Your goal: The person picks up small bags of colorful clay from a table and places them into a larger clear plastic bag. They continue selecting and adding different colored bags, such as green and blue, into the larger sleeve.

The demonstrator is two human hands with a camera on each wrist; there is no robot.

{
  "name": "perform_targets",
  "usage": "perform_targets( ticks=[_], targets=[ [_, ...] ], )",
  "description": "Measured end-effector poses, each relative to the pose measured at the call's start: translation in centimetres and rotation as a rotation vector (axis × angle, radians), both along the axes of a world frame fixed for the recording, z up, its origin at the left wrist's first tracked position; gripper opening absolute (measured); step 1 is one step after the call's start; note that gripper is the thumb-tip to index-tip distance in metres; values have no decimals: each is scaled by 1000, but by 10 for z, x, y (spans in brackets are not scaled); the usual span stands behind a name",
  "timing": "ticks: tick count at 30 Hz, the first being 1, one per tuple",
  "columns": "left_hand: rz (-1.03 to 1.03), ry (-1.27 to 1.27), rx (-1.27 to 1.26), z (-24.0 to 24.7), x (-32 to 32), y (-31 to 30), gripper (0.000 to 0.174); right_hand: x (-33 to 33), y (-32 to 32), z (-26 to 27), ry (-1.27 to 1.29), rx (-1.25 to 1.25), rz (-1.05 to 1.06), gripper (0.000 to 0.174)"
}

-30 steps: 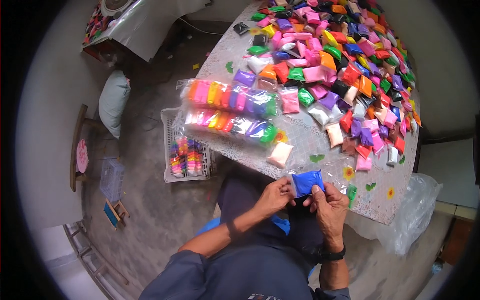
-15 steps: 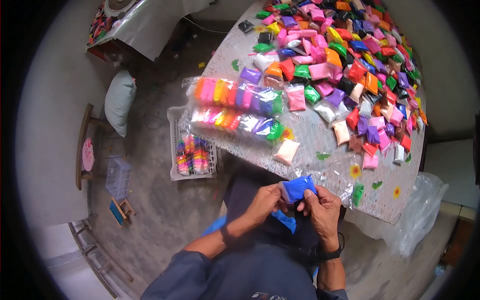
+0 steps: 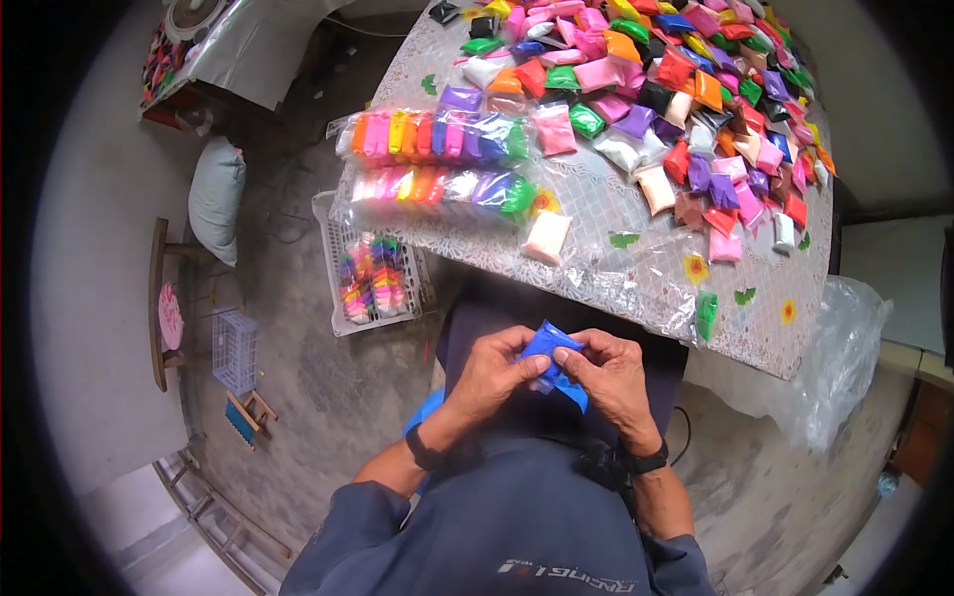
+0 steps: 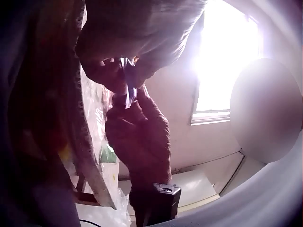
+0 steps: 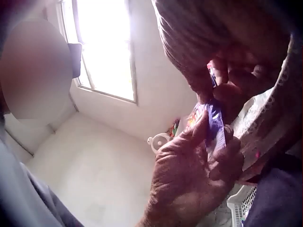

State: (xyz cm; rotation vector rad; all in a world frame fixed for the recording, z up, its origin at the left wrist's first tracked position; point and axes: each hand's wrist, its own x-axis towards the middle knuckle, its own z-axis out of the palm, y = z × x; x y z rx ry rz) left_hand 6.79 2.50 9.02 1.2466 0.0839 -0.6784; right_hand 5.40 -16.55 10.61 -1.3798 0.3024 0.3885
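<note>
In the head view a small blue packet (image 3: pixel 550 341) is held over the person's lap, short of the table edge. My left hand (image 3: pixel 496 370) pinches its left side between thumb and fingers. From the other side my right hand (image 3: pixel 614 375) pinches it, thumb on top. Both thumbs lie close together near the packet's middle. In the right wrist view the packet (image 5: pixel 216 125) looks purplish, narrow and edge-on between the two hands. Against the window light, the left wrist view shows only a thin strip of the packet (image 4: pixel 129 97).
The lace-patterned table (image 3: pixel 606 263) bears a large heap of coloured packets (image 3: pixel 646 89). Two long clear bags of coloured packets (image 3: pixel 437 139) lie at its left. One cream packet (image 3: pixel 548 238) and a green packet (image 3: pixel 707 315) lie near the front edge. A white crate (image 3: pixel 335 320) stands on the floor.
Both hands have drawn the blue packet back from the table edge toward the body and come closer together on it. The packet, earlier spread flat, now looks more bunched and turned.
</note>
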Motion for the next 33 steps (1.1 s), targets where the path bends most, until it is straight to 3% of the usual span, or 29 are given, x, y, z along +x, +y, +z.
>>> perform_targets(
  ticks=[8,10,20,25,33],
  targets=[
    [-92,0,104,3,-13,-6,19,-23,0,-5,-54,-53,-51,12],
    [52,-106,36,4,-19,-16,19,-26,-4,-1,-56,-78,-42,12],
    [77,-97,87,4,-34,-25,12,-50,-5,-1,-99,-101,-39,15],
    [59,50,21,6,-37,-33,11,-61,-14,-10,-85,-100,-62,15],
    [102,-7,75,-7,-50,-39,14,-76,-12,-16,-149,-98,-116,13]
  ],
)
